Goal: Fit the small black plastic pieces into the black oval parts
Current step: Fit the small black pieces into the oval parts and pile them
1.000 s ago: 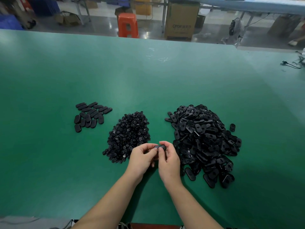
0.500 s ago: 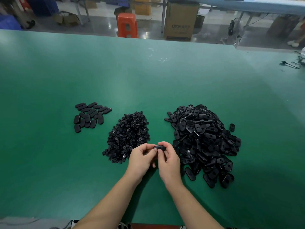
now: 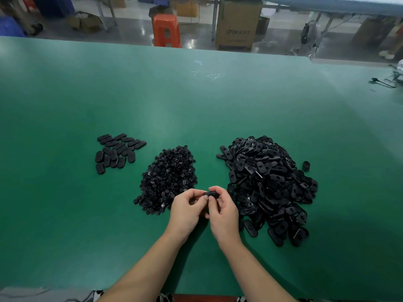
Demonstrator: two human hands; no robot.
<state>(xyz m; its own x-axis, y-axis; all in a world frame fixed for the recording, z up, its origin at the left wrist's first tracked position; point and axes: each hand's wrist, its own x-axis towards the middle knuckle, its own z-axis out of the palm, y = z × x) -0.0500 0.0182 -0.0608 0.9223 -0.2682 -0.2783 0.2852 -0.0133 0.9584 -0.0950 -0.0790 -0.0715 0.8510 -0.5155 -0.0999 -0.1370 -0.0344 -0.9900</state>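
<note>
Both hands meet near the green worktop's (image 3: 196, 101) six o'clock edge. The left hand (image 3: 187, 209) and right hand (image 3: 222, 212) pinch one black oval part (image 3: 211, 194) between curled fingers (image 3: 214, 189), between the small-piece heap (image 3: 168, 179) and the oval-part heap (image 3: 270, 186). Bare worktop stretches toward twelve o'clock.

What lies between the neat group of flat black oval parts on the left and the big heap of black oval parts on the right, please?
In the head view, the heap of small black plastic pieces lies between the neat group and the big heap.
</note>
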